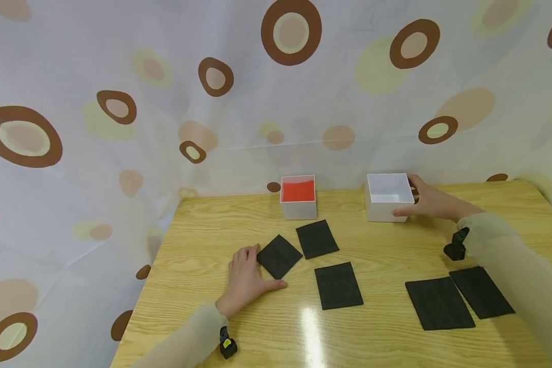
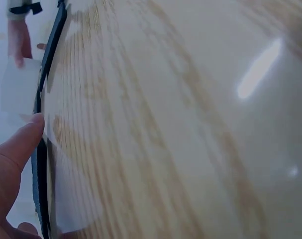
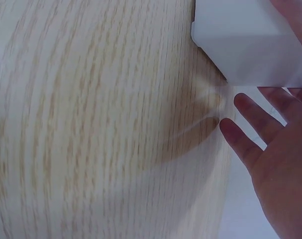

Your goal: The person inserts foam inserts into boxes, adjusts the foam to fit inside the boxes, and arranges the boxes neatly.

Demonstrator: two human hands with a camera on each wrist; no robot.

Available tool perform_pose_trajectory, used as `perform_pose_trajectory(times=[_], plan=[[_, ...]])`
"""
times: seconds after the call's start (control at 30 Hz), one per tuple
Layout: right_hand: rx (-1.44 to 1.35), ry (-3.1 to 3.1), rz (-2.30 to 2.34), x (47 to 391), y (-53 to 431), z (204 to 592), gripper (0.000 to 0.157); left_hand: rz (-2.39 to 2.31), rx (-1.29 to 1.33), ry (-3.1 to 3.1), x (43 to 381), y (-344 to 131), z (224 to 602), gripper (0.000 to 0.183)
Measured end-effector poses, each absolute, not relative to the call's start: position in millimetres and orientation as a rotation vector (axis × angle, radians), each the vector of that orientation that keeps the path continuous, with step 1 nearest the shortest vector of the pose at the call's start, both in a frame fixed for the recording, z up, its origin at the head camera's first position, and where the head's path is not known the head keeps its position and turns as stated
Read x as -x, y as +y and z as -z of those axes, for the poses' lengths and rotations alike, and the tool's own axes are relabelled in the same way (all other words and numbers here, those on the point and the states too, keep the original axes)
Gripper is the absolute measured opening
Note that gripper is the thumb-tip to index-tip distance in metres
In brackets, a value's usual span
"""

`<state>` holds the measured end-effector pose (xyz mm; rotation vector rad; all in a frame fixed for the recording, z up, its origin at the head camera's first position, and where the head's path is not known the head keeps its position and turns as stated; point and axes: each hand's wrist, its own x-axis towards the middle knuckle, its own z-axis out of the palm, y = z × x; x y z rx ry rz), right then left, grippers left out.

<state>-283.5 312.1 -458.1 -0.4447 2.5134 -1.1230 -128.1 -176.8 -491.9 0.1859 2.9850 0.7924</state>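
right hand: the right hand is at the right side of the big box; the thumb is on the front and a finger behind, so the grip pinches this side. in the right wrist view, two other fingers are straight, spread and apart from the wall.
big box: white, with open top, upright near the back edge of the table.
left hand: the left hand is spread round the left square, with fingers at its left corner and thumb near its lower corner; if they press on it, i cannot tell.
left square: black, flat on the table, one corner pointing to the person.
squares in the middle: the upper square is just beside the left square; the lower square lies nearer to the person.
squares on the right: the wide square and the end square lie side by side, near the right sleeve.
small box: the small box is white, red inside, left of the big box.
behind: a spotted cloth.
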Motion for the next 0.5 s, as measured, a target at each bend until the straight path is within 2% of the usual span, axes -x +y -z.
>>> perform_pose_trajectory(times=[0.5], plan=[[0.431,2.512,1.113,285.3,312.3,460.6,0.107,-0.726,-0.232,3.042,126.0,-173.9,493.3,0.11]])
